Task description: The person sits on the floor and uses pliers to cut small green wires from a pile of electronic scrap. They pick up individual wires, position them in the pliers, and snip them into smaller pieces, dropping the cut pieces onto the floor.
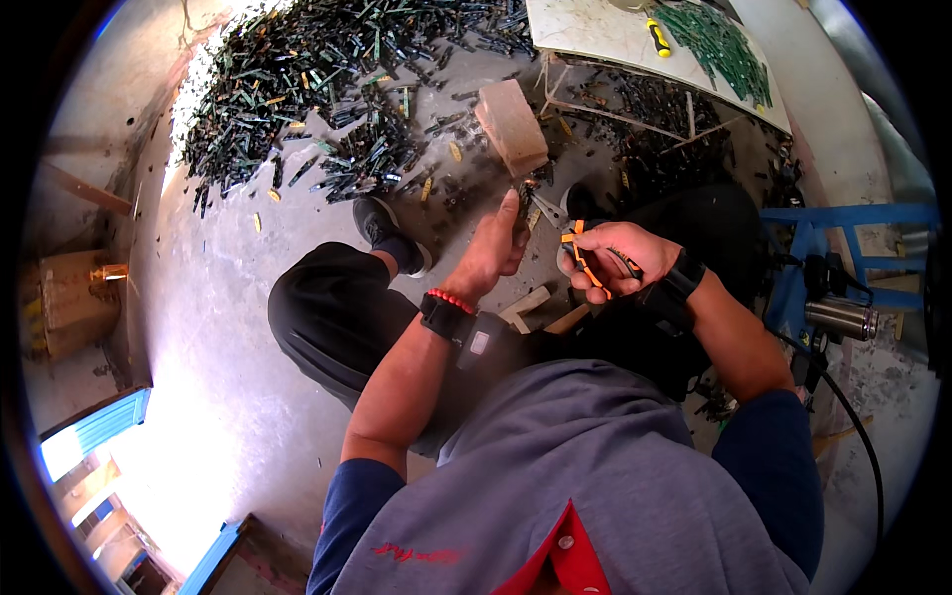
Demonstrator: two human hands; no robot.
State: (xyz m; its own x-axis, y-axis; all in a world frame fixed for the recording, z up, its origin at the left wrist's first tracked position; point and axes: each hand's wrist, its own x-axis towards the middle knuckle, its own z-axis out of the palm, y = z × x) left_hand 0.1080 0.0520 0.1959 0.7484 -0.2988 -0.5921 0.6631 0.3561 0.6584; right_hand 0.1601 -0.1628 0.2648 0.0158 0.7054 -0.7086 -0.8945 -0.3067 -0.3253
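Observation:
My left hand (494, 242) holds a small dark strip-shaped part (526, 195) upright, its thumb pointing away from me. In my right hand (625, 256) are pliers with orange and black handles (587, 260); their metal jaws point toward the part. Whether the jaws touch it cannot be made out. Just beyond my left hand a reddish brick-like block (513, 126) stands on the floor. A great heap of similar dark strips (297, 97) spreads over the floor at the upper left.
A low white-topped table (595, 37) bears a yellow and black screwdriver (658, 37) and a pile of green strips (714, 52). More dark strips lie beneath it. A blue metal frame (803, 253), a steel flask (840, 316) and a black cable (855, 424) are on my right.

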